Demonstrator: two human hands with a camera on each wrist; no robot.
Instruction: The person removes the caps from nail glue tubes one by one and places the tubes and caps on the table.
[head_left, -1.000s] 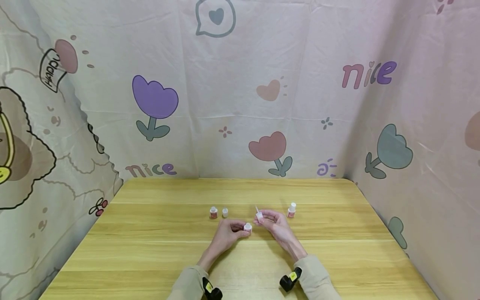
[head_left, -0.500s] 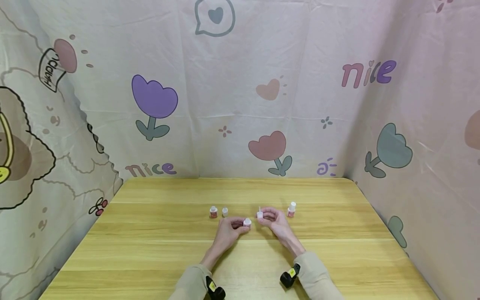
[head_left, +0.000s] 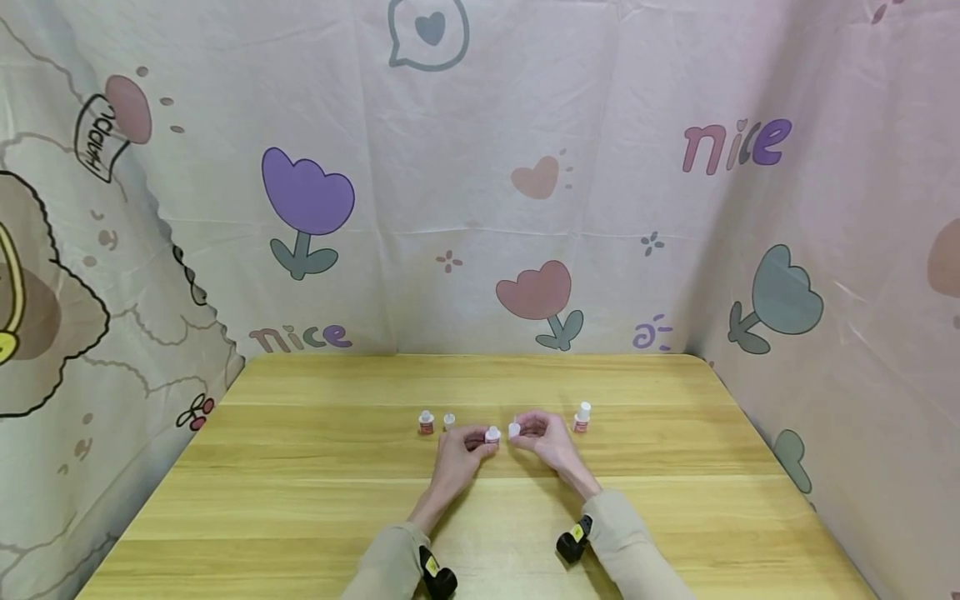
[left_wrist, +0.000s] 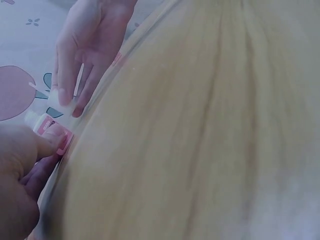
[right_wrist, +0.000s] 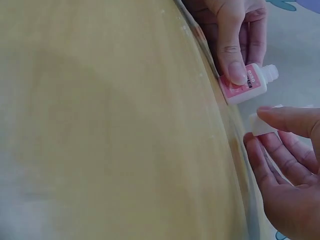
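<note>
My left hand [head_left: 456,460] pinches a small white bottle [head_left: 492,437] with a pink label between thumb and fingers; in the right wrist view the bottle [right_wrist: 245,86] shows its bare, uncapped neck. Just to the right, my right hand [head_left: 551,442] pinches a white cap [head_left: 514,430]. In the left wrist view a thin applicator stem points up and away from that cap [left_wrist: 61,101]. Bottle and cap are close together but apart.
On the wooden table [head_left: 300,517], an uncapped pink-labelled bottle [head_left: 426,423] and a loose white cap [head_left: 449,421] stand left of my hands. A capped bottle [head_left: 582,417] stands to the right. A printed cloth [head_left: 450,192] hangs behind.
Both hands have moved slightly away from me over the table, carrying the bottle and the cap. The cap's stem has turned from leaning left to roughly upright.
</note>
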